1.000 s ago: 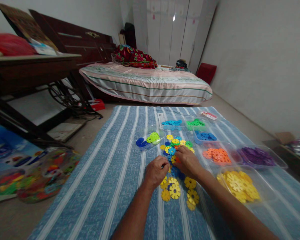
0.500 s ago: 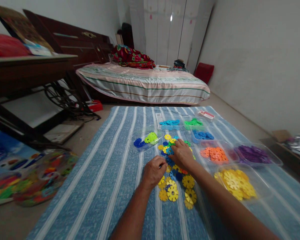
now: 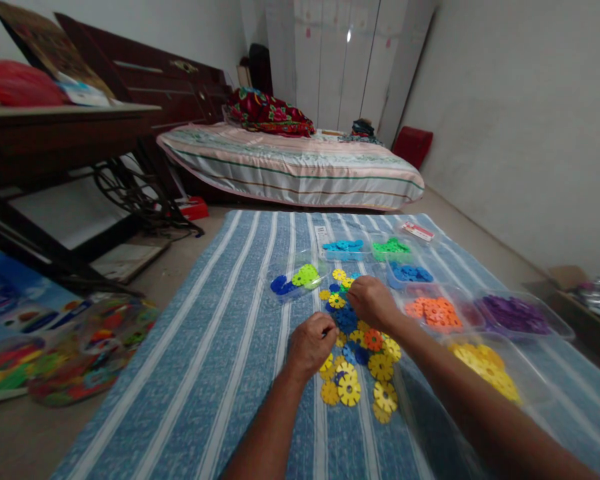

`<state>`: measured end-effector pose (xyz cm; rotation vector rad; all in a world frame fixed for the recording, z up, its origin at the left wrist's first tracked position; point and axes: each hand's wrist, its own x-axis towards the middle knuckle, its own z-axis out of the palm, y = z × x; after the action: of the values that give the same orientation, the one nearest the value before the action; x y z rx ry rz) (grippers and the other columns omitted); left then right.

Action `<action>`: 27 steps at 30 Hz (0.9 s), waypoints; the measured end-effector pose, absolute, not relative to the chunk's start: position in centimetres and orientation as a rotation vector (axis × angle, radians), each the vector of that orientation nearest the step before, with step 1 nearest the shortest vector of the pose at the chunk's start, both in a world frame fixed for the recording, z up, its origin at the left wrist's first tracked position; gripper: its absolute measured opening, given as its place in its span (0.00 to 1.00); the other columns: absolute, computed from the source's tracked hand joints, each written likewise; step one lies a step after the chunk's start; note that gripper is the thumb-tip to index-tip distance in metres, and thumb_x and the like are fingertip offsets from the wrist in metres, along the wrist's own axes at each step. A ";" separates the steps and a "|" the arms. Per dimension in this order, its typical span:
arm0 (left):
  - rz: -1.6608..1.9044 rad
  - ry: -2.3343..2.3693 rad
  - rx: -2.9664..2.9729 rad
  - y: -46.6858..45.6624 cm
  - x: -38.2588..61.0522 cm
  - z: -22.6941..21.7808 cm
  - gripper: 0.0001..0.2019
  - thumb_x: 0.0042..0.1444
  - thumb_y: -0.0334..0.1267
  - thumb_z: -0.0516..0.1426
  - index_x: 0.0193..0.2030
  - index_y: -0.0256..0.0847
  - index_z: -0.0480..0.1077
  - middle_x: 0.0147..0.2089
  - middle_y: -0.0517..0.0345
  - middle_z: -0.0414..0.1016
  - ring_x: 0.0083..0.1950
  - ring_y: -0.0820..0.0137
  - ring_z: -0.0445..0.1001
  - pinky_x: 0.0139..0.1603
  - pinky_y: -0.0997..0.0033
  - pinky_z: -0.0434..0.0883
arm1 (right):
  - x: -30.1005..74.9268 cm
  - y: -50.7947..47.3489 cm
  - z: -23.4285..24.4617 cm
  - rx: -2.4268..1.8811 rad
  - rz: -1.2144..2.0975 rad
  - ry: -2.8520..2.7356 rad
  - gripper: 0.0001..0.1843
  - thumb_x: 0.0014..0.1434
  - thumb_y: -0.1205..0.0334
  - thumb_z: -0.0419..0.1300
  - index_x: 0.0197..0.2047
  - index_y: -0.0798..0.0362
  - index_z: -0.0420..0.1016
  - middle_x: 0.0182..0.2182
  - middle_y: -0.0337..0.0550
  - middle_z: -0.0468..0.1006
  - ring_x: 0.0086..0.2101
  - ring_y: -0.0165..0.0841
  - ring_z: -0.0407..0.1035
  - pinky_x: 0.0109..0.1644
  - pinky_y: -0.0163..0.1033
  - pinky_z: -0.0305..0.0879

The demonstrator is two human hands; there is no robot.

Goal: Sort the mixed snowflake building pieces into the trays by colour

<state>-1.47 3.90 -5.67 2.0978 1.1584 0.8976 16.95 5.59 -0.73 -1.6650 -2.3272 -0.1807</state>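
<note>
Left hand (image 3: 310, 347): fingers curled shut at the edge of the pile of flat multicoloured plastic flower discs (image 3: 350, 390) on the blue striped cloth (image 3: 220, 347). Right hand (image 3: 375, 303): fingers pressed onto the pile, grip indeterminate. Hazard: right forearm (image 3: 455, 400) may knock the clear plastic tray of yellow discs (image 3: 530, 383).

**Right hand** (image 3: 375, 303): one second ago over the middle of the loose disc pile, now shifted to its far end. Its fingers (image 3: 356, 292) are curled down just beside the far yellow disc (image 3: 347, 282).

**Orange disc** (image 3: 373, 339): earlier mostly covered by the palm, now exposed behind the fingers, beside the wrist.

**Yellow disc** (image 3: 391, 347): likewise uncovered, just past the orange disc.

**Dark blue discs** (image 3: 347, 319): more of them show on the near side of the fingertips.

**Green discs**: seen beyond the knuckles a second ago, now hidden under the hand.
</note>
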 end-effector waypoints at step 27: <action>0.920 1.153 2.157 4.1 -1.4 -5.6 0.08 0.54 0.31 0.54 0.27 0.41 0.72 0.35 0.58 0.76 0.38 0.72 0.75 0.41 0.74 0.70 | 16.1 -3.3 -4.0 -1.614 0.264 -2.277 0.14 0.53 0.67 0.62 0.44 0.53 0.74 0.51 0.51 0.70 0.56 0.43 0.58 0.60 0.49 0.56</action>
<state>-1.45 4.13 -5.61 2.1572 1.1535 0.9204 16.15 -3.29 -3.96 -1.6138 -2.2773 0.2635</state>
